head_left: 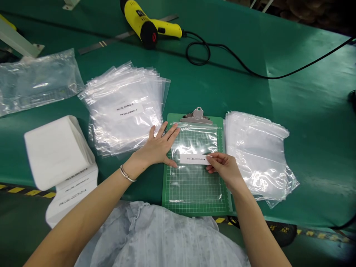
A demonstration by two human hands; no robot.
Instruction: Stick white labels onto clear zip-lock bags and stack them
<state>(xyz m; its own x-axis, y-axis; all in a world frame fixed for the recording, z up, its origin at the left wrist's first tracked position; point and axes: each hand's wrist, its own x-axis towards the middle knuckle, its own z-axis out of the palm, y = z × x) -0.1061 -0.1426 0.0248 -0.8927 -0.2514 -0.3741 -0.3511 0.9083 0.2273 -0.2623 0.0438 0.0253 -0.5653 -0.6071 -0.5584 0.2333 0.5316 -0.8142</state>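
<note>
Two hands are engaged: a white label [194,159] is pinched by the right hand [224,167] onto the clear bag [194,163], flattened under the open left hand [158,146]; careful alignment and smoothing seem needed next.

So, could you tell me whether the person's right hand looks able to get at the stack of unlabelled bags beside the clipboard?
Probably yes: the right hand pinches the white label, and the unlabelled stack lies just to its right with nothing between them.

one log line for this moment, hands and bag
left hand flat on clear bag | right hand pinching white label | bag on green clipboard
</note>
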